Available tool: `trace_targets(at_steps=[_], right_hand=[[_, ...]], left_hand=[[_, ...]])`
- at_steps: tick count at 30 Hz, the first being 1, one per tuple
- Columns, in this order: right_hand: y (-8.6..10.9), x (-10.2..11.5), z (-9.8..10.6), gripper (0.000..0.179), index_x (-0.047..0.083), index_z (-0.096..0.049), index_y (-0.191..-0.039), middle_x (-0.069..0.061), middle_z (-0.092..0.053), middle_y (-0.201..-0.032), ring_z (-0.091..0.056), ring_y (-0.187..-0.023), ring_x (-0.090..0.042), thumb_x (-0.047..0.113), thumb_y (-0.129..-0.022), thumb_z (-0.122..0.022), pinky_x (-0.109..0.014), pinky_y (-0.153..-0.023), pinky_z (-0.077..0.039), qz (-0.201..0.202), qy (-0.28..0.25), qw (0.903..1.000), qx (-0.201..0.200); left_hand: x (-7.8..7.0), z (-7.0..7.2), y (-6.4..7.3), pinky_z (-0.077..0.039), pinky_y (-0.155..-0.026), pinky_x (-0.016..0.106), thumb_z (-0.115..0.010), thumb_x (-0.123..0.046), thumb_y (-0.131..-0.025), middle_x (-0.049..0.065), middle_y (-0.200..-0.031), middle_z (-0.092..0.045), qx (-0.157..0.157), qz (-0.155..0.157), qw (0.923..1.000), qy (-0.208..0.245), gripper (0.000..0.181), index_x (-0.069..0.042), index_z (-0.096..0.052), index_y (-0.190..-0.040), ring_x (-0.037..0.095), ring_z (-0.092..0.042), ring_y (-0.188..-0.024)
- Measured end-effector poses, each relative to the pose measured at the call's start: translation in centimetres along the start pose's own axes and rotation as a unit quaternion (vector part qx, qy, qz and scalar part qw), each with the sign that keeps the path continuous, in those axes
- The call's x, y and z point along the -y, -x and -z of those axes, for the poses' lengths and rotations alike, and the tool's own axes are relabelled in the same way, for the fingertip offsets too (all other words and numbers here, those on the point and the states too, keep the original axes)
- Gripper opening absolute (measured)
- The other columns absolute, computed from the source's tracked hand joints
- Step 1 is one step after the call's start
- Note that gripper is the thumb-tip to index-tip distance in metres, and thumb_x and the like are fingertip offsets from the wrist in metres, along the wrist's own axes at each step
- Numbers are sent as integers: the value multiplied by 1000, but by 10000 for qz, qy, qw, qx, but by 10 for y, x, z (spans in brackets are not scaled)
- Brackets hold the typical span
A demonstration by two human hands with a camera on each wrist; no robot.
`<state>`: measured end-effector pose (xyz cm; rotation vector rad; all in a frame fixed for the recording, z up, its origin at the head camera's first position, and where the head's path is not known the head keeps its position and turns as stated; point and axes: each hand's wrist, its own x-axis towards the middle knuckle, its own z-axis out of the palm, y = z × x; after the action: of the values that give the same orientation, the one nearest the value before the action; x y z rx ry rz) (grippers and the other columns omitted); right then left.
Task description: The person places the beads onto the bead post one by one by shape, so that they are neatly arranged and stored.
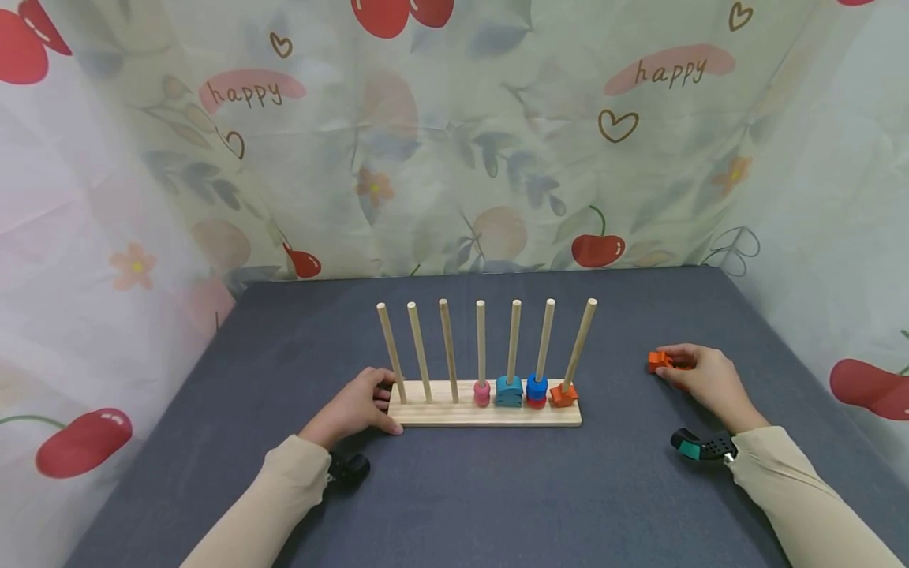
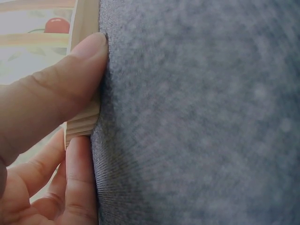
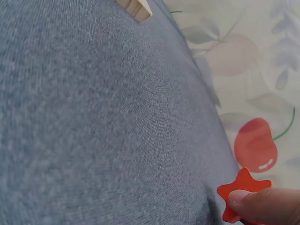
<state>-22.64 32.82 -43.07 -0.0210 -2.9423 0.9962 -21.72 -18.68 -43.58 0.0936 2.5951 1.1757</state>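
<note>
A wooden peg board (image 1: 433, 414) with several upright pegs stands mid-table. My left hand (image 1: 358, 402) grips its left end. In the left wrist view the thumb (image 2: 79, 70) lies along the board's long edge and the fingers (image 2: 79, 173) are at its end face. To the board's right, my right hand (image 1: 710, 379) pinches an orange star-shaped block (image 3: 239, 190), thumb on its face. Pink beads (image 1: 482, 394), teal blocks (image 1: 508, 392), blue pieces (image 1: 536, 388) above a red one (image 1: 536, 402), and orange star pieces (image 1: 564, 395) sit on the pegs toward the right.
A dark grey cloth (image 1: 469, 497) covers the table. Behind it hangs a printed curtain (image 1: 440, 158) with cherries and hearts. A black strap (image 1: 703, 446) is on the right wrist and a black device (image 1: 349, 469) on the left.
</note>
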Motion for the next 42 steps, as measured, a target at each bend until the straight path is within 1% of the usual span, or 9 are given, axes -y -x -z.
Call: trace_targets(at_steps=[10,16,19,22,26,31,37,40,42], right_hand=[[2,21,7,54,6,-56,-135,-26,-59,-128,-55,-114,-39,36,-92,-65,-33,-75,-49,74,-304,9994,-168],[7,43,12,55,8,-53,-138,-23,-58,-130,-59,-113,-37,37,-93,-64,-15,-69,-47,267,-531,9981,-192],[10,56,13,54,7,-52,-138,-22,-57,-132,-61,-111,-35,36,-93,-64,-11,-69,-46,367,-626,9969,-288],[13,69,14,53,6,-51,-133,-19,-58,-128,-65,-101,-16,36,-92,-65,-10,-70,-46,415,-836,9950,-360],[19,84,17,50,4,-52,-125,-17,-61,-120,-57,-85,12,36,-90,-68,-11,-69,-48,544,-1162,9907,-453],[25,100,21,47,8,-54,-125,-6,-63,-116,-58,-89,14,35,-89,-69,-10,-72,-48,768,-1453,9847,-574],[34,126,33,45,14,-55,-132,11,-58,-117,-61,-98,8,28,-91,-68,-8,-79,-48,1081,-2075,9692,-767],[36,138,38,43,18,-55,-131,12,-54,-121,-60,-101,5,21,-91,-68,-9,-80,-50,1282,-2482,9553,-971],[37,145,40,41,17,-56,-128,9,-54,-122,-61,-102,2,13,-89,-69,-10,-80,-51,1450,-2881,9406,-1058]], left_hand=[[1,1,-1,-54,-89,38,-92,-5,-59,13,-124,-48,-18,71,10000,36,82,-3,-52,-130,25,-59,-108],[1,1,-2,-54,-90,38,-92,-6,-59,12,-124,-48,-19,63,10000,-1,82,-3,-51,-130,25,-60,-108],[1,1,-2,-54,-89,38,-92,-6,-59,12,-124,-49,-8,40,10000,-14,82,-3,-51,-130,24,-60,-108],[1,1,-2,-54,-89,38,-92,-6,-59,12,-123,-49,-6,32,10000,10,81,-2,-52,-129,24,-60,-107],[1,0,-2,-54,-88,38,-92,-5,-59,13,-122,-49,2,13,10000,34,81,-2,-52,-129,25,-60,-107],[1,-1,-2,-55,-88,37,-92,-5,-59,12,-123,-49,2,18,10000,43,81,-2,-52,-129,24,-60,-107],[2,-1,-2,-54,-89,38,-92,-5,-59,13,-123,-48,1,-10,10000,-17,82,-3,-51,-130,25,-59,-107],[4,-1,-2,-55,-88,38,-92,-5,-59,13,-123,-48,7,-81,10000,0,82,-2,-51,-130,25,-59,-107],[5,-1,-3,-55,-88,37,-92,-5,-59,13,-122,-48,9,-93,10000,0,82,-2,-51,-130,25,-60,-107]])
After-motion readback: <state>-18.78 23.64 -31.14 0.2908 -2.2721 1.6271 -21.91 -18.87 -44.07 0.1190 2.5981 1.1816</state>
